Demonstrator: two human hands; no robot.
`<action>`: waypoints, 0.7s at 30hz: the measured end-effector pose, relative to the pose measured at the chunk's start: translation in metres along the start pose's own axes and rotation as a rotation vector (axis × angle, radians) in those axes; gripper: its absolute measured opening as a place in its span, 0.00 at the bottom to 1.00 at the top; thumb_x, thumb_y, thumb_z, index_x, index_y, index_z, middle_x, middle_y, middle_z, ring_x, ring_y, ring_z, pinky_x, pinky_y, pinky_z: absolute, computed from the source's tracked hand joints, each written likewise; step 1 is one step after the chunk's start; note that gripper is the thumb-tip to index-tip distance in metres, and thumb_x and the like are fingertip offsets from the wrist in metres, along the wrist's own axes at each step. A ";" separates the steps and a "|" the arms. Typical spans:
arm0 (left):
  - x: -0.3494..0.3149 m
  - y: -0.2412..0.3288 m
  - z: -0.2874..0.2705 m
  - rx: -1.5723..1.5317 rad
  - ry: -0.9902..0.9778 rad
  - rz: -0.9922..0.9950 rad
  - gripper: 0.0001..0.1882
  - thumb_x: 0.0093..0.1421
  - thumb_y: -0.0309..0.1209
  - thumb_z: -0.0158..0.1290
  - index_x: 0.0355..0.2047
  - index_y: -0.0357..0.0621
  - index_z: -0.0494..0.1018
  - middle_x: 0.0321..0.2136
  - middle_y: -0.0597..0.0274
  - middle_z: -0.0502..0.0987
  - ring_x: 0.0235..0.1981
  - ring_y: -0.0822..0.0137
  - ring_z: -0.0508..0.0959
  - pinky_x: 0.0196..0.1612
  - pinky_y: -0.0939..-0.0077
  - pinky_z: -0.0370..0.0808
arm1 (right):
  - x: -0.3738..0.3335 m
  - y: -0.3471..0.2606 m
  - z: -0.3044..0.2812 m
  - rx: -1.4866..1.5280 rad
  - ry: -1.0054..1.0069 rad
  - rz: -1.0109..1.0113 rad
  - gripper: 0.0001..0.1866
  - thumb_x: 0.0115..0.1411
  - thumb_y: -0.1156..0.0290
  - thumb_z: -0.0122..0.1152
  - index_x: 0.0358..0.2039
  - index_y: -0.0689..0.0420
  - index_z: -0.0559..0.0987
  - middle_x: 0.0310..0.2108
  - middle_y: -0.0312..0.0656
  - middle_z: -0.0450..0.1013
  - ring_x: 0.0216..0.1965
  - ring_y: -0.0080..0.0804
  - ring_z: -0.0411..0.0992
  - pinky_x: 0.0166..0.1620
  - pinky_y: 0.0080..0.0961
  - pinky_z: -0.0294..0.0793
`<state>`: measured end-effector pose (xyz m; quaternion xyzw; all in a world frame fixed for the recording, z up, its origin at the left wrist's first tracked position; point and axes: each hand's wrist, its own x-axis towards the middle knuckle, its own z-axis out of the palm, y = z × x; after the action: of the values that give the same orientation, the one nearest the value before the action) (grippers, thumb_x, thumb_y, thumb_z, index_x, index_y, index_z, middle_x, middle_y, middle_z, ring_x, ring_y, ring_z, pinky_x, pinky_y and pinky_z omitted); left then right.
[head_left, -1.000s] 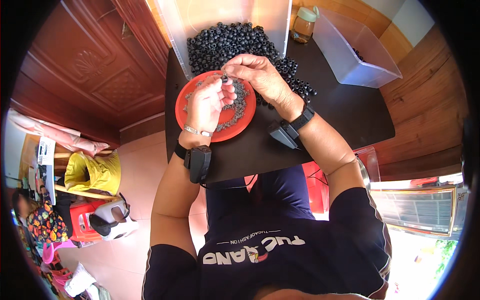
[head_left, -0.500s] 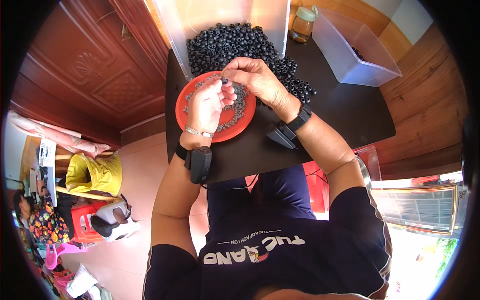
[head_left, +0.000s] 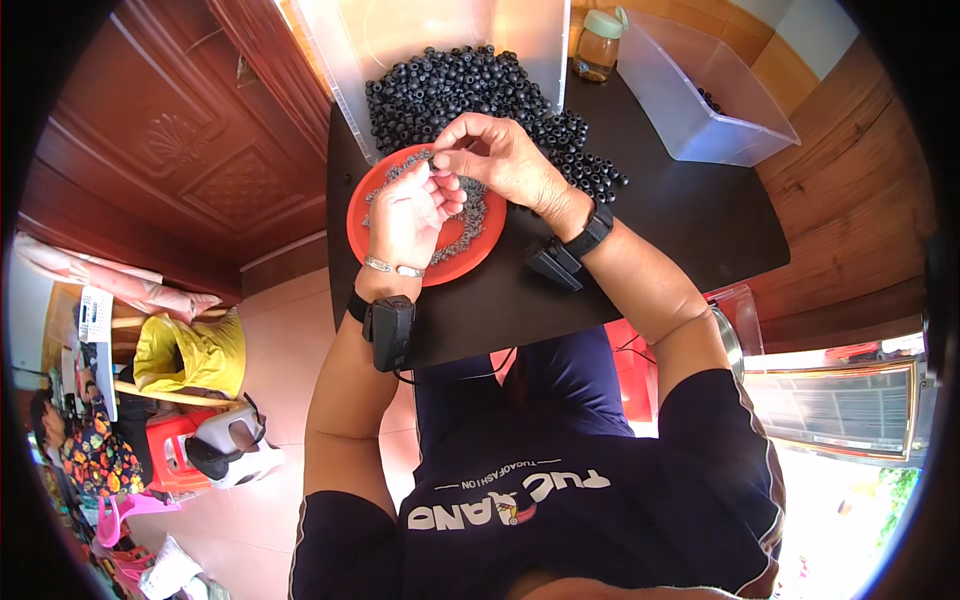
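Over a round orange-red dish [head_left: 358, 235], my two hands meet at their fingertips. My left hand [head_left: 405, 215] is palm up, its thumb and forefinger pinching a small black ring-shaped piece [head_left: 435, 166]. The thumb and forefinger of my right hand [head_left: 510, 170] close on the same spot from the right; whatever they grip is too small to make out. Many small grey metal-looking bits [head_left: 470, 225] lie in the dish under the hands. Just beyond is a heap of black ring-shaped pieces [head_left: 450, 90], spilling from a clear bin lying open toward me.
The clear bin [head_left: 345, 75] stands at the back of the dark table [head_left: 690, 220]. To its right are a lidded jar [head_left: 597, 50] and another translucent bin [head_left: 715, 135] holding a few black pieces. Loose black pieces [head_left: 595, 175] lie by my right wrist. A wooden panel borders the right side.
My right fingertips have shifted slightly down and left, closing in on the black piece at my left fingertips. The left hand stays nearly in place; the whole view has shifted a little.
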<state>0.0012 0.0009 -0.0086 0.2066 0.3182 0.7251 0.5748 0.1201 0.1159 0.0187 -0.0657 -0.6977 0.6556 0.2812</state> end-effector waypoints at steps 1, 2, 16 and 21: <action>-0.001 0.001 0.000 0.030 0.033 0.016 0.12 0.63 0.36 0.43 0.36 0.40 0.71 0.28 0.61 0.74 0.29 0.66 0.75 0.35 0.72 0.70 | -0.002 -0.004 0.001 -0.207 0.030 -0.083 0.07 0.54 0.73 0.64 0.32 0.59 0.77 0.29 0.34 0.75 0.33 0.20 0.73 0.38 0.20 0.73; -0.002 0.002 0.000 0.061 0.066 0.032 0.12 0.63 0.36 0.44 0.36 0.41 0.71 0.27 0.61 0.74 0.29 0.66 0.75 0.35 0.72 0.70 | -0.002 -0.006 0.003 -0.413 0.060 -0.167 0.07 0.52 0.73 0.66 0.31 0.59 0.77 0.29 0.35 0.75 0.34 0.21 0.74 0.39 0.21 0.74; -0.001 0.003 0.000 0.129 0.066 0.067 0.12 0.62 0.36 0.45 0.38 0.41 0.70 0.29 0.62 0.75 0.30 0.66 0.75 0.36 0.73 0.70 | -0.002 -0.002 0.003 -0.766 0.040 -0.435 0.12 0.49 0.74 0.68 0.35 0.56 0.78 0.33 0.37 0.75 0.37 0.32 0.74 0.42 0.28 0.74; 0.000 0.004 -0.002 0.084 0.014 0.060 0.12 0.62 0.37 0.45 0.38 0.41 0.70 0.30 0.61 0.75 0.31 0.66 0.75 0.37 0.74 0.70 | 0.001 -0.020 -0.014 -0.591 0.013 -0.382 0.12 0.51 0.74 0.67 0.37 0.56 0.79 0.34 0.37 0.75 0.38 0.26 0.74 0.42 0.26 0.74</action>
<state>-0.0027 -0.0002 -0.0076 0.2350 0.3459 0.7295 0.5413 0.1314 0.1263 0.0376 -0.0167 -0.8552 0.3601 0.3722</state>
